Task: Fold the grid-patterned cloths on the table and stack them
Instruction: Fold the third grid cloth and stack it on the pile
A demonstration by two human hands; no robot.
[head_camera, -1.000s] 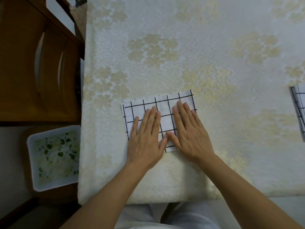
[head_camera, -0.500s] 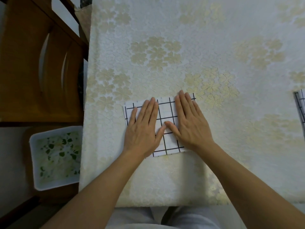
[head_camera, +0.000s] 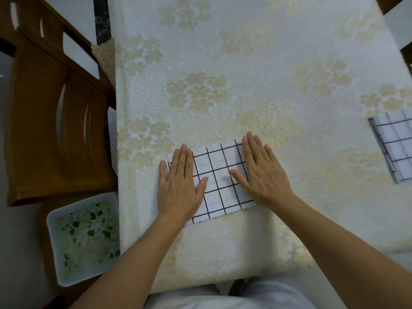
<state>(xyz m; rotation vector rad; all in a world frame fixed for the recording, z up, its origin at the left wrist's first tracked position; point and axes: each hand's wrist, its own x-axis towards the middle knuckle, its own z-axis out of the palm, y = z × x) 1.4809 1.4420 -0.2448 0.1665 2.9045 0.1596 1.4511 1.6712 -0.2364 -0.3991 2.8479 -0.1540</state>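
Cream fabric with pale gold flower clusters is spread over the tabletop (head_camera: 256, 63), and a folded grid-patterned cloth (head_camera: 219, 181) (white, ruled with black lines) is laid flat on it near the front edge, its long side slightly tilted so that the right end sits farther from the person. The left hand (head_camera: 178, 186) is pressed palm-down over the cloth's left end, its fingers extended and held together, the little finger reaching past the cloth's left edge onto the table cover. The right hand (head_camera: 260, 172) is likewise laid flat over the right end, fingers straight, thumb stretched inward across the grid. Neither hand is closed around anything; both are spread and resting on the cloth, with a bare strip of grid seen between them. A second grid-patterned cloth (head_camera: 394, 146) is seen well apart at the right border of the view, partly cut off by the frame. To the left of the tabletop a brown wooden chair (head_camera: 58, 121) is placed, and below it a white tray (head_camera: 82, 239) with a green leaf print is seen. Light-coloured clothing is visible at the bottom of the view.
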